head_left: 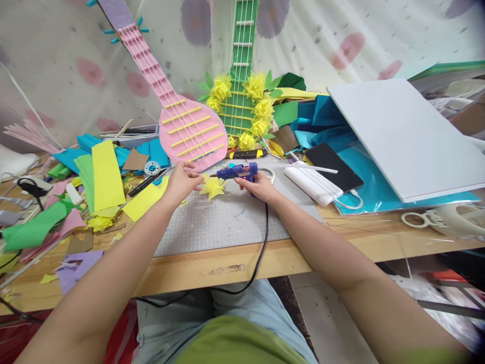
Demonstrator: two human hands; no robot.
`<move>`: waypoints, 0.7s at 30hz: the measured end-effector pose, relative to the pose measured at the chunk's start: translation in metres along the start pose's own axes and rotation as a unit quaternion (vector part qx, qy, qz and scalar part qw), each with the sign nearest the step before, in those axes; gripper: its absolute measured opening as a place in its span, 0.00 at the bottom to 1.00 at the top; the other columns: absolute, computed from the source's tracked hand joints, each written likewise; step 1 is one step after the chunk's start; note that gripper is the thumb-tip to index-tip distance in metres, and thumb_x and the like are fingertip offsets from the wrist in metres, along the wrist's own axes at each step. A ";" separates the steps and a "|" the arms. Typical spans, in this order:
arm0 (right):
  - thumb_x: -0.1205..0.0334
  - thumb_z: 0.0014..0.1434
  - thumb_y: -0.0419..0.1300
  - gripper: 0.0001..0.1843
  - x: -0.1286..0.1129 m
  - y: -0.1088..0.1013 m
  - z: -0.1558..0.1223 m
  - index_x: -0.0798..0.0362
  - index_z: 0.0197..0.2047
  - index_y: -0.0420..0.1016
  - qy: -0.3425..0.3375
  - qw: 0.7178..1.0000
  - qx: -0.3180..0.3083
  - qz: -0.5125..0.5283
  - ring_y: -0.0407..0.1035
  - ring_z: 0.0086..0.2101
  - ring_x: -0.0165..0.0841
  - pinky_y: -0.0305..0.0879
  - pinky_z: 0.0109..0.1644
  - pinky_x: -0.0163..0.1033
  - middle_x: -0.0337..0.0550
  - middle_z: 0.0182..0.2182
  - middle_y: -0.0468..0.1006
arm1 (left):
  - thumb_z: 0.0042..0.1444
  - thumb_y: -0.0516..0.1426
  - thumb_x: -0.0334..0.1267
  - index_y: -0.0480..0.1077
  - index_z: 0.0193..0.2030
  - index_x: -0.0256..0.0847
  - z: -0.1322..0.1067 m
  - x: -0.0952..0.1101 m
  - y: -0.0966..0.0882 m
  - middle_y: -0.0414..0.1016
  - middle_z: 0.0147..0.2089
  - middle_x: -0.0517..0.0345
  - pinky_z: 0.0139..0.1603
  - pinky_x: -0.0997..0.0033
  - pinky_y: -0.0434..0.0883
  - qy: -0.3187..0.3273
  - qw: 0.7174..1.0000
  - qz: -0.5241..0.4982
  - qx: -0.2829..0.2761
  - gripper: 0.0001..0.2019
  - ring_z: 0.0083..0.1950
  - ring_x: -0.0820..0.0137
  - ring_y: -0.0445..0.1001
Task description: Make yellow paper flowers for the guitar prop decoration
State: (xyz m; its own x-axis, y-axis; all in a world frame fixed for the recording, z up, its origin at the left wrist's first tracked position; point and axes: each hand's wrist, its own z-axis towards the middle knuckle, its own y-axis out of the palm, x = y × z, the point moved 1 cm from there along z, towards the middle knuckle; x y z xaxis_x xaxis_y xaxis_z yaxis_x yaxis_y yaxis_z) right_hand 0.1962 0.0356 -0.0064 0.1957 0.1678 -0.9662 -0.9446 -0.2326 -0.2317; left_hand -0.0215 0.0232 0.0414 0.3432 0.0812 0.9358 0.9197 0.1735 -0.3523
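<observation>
My right hand [257, 187] is closed around a blue hot glue gun [238, 172], whose nozzle points left. A clear glue stick [310, 168] sticks out of its back, and a black cord [261, 253] hangs from its handle over the table edge. My left hand [184, 181] is pinched at the left side of a yellow paper flower [212, 187]; its fingertips partly hide what they hold. The flower is just under the nozzle, above a grey cutting mat [227, 227].
Behind stand a pink paper lute [195, 131] and a green one [238, 111] with yellow flowers. Coloured paper scraps [108, 174] crowd the left. To the right lie a white power bank [312, 184], a black phone [335, 164], a white board [409, 141] and scissors [420, 219].
</observation>
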 end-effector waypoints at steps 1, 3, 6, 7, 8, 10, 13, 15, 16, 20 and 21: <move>0.42 0.45 0.60 0.21 0.000 0.000 0.000 0.54 0.25 0.70 0.001 1.000 -0.001 -0.008 0.56 0.15 0.22 0.54 0.18 0.30 0.36 0.16 0.68 | 0.34 0.61 0.28 0.57 0.37 0.40 0.000 0.001 0.001 0.69 0.25 0.62 0.26 0.67 0.74 -0.003 1.000 -0.003 -0.003 0.22 0.32 0.66 0.75; 0.42 0.46 0.59 0.21 0.000 0.000 0.000 0.54 0.24 0.70 0.004 1.000 -0.001 -0.021 0.56 0.15 0.22 0.54 0.18 0.30 0.34 0.14 0.65 | 0.35 0.61 0.28 0.57 0.38 0.40 -0.001 0.003 0.002 0.69 0.26 0.62 0.26 0.67 0.74 -0.009 1.000 -0.008 -0.004 0.22 0.33 0.65 0.75; 0.42 0.46 0.60 0.21 0.000 -0.001 0.000 0.54 0.24 0.69 0.006 0.999 0.007 -0.033 0.57 0.15 0.23 0.54 0.19 0.31 0.34 0.14 0.65 | 0.35 0.61 0.28 0.57 0.38 0.40 -0.001 0.004 0.001 0.69 0.26 0.61 0.25 0.67 0.74 -0.014 1.000 -0.012 0.002 0.22 0.33 0.65 0.75; 0.42 0.45 0.60 0.21 0.000 -0.001 0.000 0.53 0.24 0.68 0.007 0.999 0.011 -0.036 0.57 0.16 0.23 0.54 0.19 0.31 0.35 0.15 0.66 | 0.36 0.61 0.27 0.57 0.38 0.40 -0.001 0.005 0.001 0.69 0.26 0.61 0.25 0.67 0.74 -0.014 1.000 -0.014 0.005 0.22 0.33 0.65 0.75; 0.42 0.45 0.60 0.21 0.000 -0.001 0.000 0.53 0.24 0.68 0.007 0.999 0.015 -0.038 0.58 0.16 0.23 0.54 0.20 0.31 0.35 0.15 0.66 | 0.35 0.61 0.27 0.57 0.38 0.40 -0.002 0.005 0.001 0.69 0.26 0.61 0.26 0.67 0.74 -0.015 1.000 -0.016 0.007 0.22 0.32 0.65 0.75; 0.42 0.45 0.60 0.21 0.001 -0.002 0.000 0.53 0.24 0.68 0.009 0.999 0.016 -0.043 0.58 0.16 0.24 0.55 0.20 0.32 0.35 0.15 0.66 | 0.35 0.61 0.27 0.57 0.38 0.40 -0.002 0.006 0.001 0.68 0.26 0.61 0.26 0.67 0.74 -0.018 1.000 -0.021 0.009 0.22 0.32 0.66 0.75; 0.41 0.46 0.59 0.21 0.003 -0.001 0.001 0.53 0.25 0.69 0.014 0.999 0.010 -0.048 0.58 0.15 0.24 0.55 0.20 0.33 0.35 0.15 0.66 | 0.35 0.61 0.27 0.57 0.38 0.40 -0.003 0.007 0.001 0.68 0.27 0.61 0.26 0.66 0.74 -0.019 0.999 -0.024 0.006 0.22 0.32 0.66 0.75; 0.42 0.46 0.59 0.20 0.005 -0.001 0.002 0.52 0.26 0.69 0.012 0.999 0.014 -0.049 0.58 0.15 0.25 0.55 0.21 0.34 0.35 0.16 0.66 | 0.35 0.62 0.28 0.57 0.38 0.40 -0.003 0.006 0.001 0.69 0.27 0.61 0.26 0.66 0.74 -0.017 1.000 -0.026 0.002 0.22 0.32 0.66 0.75; 0.42 0.46 0.60 0.20 0.005 -0.001 0.002 0.52 0.26 0.69 0.010 0.999 0.016 -0.049 0.58 0.16 0.25 0.56 0.22 0.34 0.35 0.16 0.66 | 0.35 0.62 0.28 0.57 0.38 0.40 -0.003 0.005 0.001 0.69 0.27 0.61 0.26 0.66 0.74 -0.014 1.000 -0.027 -0.001 0.22 0.33 0.66 0.75; 0.43 0.46 0.60 0.19 0.006 -0.001 0.003 0.52 0.25 0.68 0.011 0.999 0.018 -0.047 0.58 0.15 0.25 0.56 0.22 0.34 0.34 0.16 0.66 | 0.35 0.62 0.29 0.58 0.38 0.39 -0.001 0.000 0.001 0.70 0.27 0.60 0.26 0.65 0.75 -0.008 1.000 -0.023 -0.009 0.23 0.34 0.63 0.75; 0.43 0.46 0.60 0.19 0.006 -0.001 0.003 0.52 0.25 0.68 0.013 0.999 0.019 -0.048 0.58 0.15 0.25 0.56 0.21 0.34 0.35 0.16 0.66 | 0.35 0.62 0.29 0.58 0.39 0.39 0.000 -0.001 0.001 0.70 0.27 0.60 0.26 0.64 0.75 -0.006 1.000 -0.022 -0.011 0.23 0.35 0.63 0.75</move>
State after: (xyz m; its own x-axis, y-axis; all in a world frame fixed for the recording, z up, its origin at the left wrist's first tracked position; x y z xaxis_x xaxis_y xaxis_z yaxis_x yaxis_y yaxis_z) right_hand 0.1981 0.0395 -0.0118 0.2928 0.1632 -0.9422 -0.9302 -0.1795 -0.3202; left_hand -0.0207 0.0233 0.0403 0.3008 0.0869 0.9497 0.9374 0.1560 -0.3112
